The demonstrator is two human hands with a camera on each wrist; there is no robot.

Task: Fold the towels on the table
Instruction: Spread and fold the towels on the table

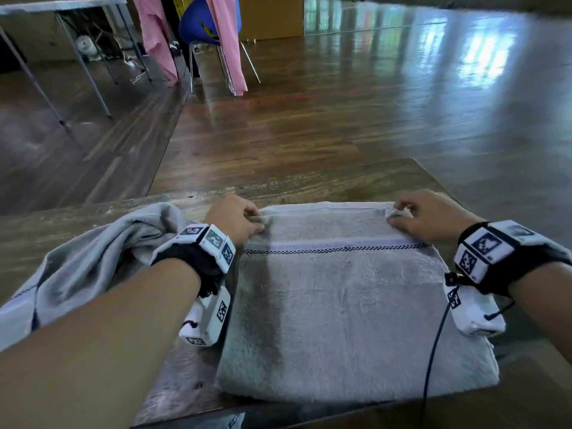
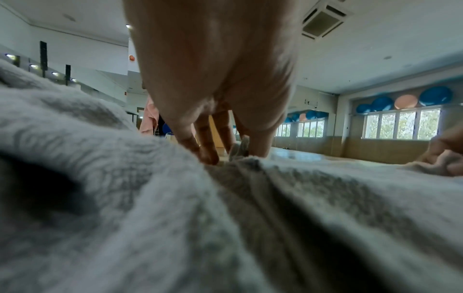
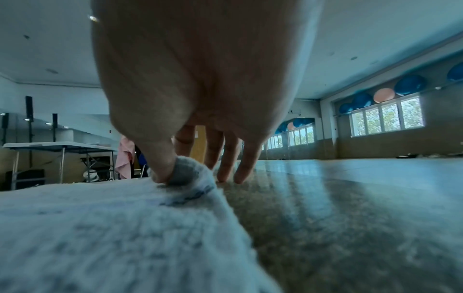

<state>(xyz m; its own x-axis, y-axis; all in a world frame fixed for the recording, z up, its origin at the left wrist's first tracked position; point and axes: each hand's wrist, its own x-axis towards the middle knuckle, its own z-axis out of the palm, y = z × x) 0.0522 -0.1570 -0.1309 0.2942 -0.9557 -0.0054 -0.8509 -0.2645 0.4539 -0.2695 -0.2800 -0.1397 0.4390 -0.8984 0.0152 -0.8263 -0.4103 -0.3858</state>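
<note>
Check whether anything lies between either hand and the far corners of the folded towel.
Nothing visible does. The left hand already pinches the folded towel's far left corner, and the right hand pinches its far right corner. The crumpled towel lies off to the left, beside it.

daylight from the windows (image 3: pixel 387 117) lays pale glare in streaks on the glossy floor (image 1: pixel 387 97), so the head view is evenly lit but soft. a dark shadow band crosses the folded towel (image 1: pixel 340 305). both wrist views bend strongly at the edges, tint bluish, and blur the near towel pile; the hands' undersides sit in shade.
</note>
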